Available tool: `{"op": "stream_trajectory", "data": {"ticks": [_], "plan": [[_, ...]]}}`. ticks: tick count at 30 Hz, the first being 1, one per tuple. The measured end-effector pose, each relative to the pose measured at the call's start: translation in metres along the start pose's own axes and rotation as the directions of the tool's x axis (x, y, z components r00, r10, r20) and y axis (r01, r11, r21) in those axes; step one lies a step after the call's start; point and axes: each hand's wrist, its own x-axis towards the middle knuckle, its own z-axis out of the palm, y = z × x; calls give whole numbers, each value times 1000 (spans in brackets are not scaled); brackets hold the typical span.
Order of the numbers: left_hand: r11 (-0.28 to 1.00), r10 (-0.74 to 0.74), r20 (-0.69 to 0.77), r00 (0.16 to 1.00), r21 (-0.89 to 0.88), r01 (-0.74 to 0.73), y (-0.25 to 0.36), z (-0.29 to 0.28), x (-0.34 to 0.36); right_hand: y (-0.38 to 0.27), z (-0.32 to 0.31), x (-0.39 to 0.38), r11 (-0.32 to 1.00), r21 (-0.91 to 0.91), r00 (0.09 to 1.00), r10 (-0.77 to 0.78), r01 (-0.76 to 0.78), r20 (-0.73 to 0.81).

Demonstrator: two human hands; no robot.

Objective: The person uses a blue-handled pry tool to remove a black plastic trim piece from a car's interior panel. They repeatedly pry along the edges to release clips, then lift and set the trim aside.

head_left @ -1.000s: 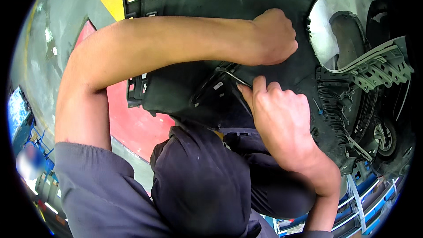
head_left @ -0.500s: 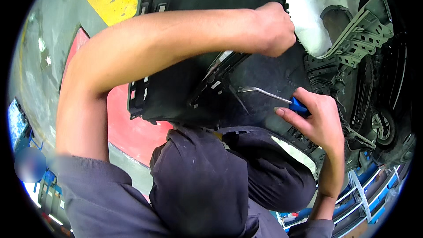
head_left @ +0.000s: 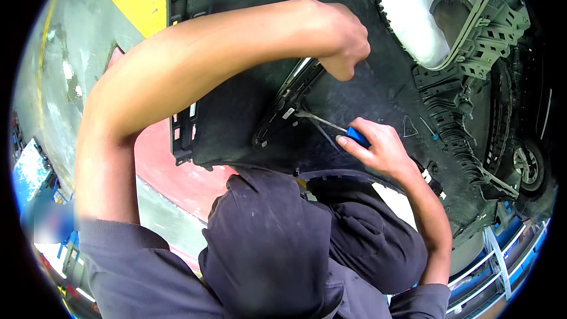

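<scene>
My right hand (head_left: 381, 146) is closed around the blue handle of a trim removal tool (head_left: 331, 123). The tool's bent metal shaft points left, and its forked tip is at the edge of a narrow black strip (head_left: 289, 97) with light rectangular patches. This strip runs diagonally across a large dark plastic car panel (head_left: 378, 94), which looks like a bumper cover. Higher up, my left hand (head_left: 347, 41) is closed in a fist over the panel, near the strip's upper end. Whatever its fingers hold is hidden from view.
A small blue-handled tool (head_left: 434, 136) lies on the panel to the right. Beyond it are a ribbed grey plastic part (head_left: 493, 29), a white wrapped bundle (head_left: 413, 18) and a car wheel (head_left: 528, 168). Blue-and-white racking (head_left: 496, 266) stands at lower right; a red surface (head_left: 171, 171) shows at left.
My right hand has moved left, bringing the tool's tip to the strip. My left hand has shifted left and slightly down, still closed. The small blue-handled tool has come into view.
</scene>
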Motion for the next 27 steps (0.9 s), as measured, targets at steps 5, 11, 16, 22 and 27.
{"op": "stream_trajectory", "data": {"ticks": [5, 11, 16, 22, 27], "plan": [[991, -130, -185, 974, -44, 124, 15, 10, -1, 23, 9, -12, 996, 78, 998, -49, 51, -38], [985, -173, -252, 952, -43, 167, 5, 23, 9, 39, 20, -16, 982, 187, 998, -10, 20, -57], [920, -390, -446, 805, -162, 356, 18, 43, 5, 34, 29, -25, 961, 267, 994, 38, -64, 103], [843, -535, -598, 597, -422, 334, 40, 71, -12, 18, 29, -38, 881, 431, 975, 130, -196, 179], [861, -499, -577, 646, -415, 294, 31, 71, -13, 5, 17, -35, 764, 528, 915, 205, -371, 347]]}}
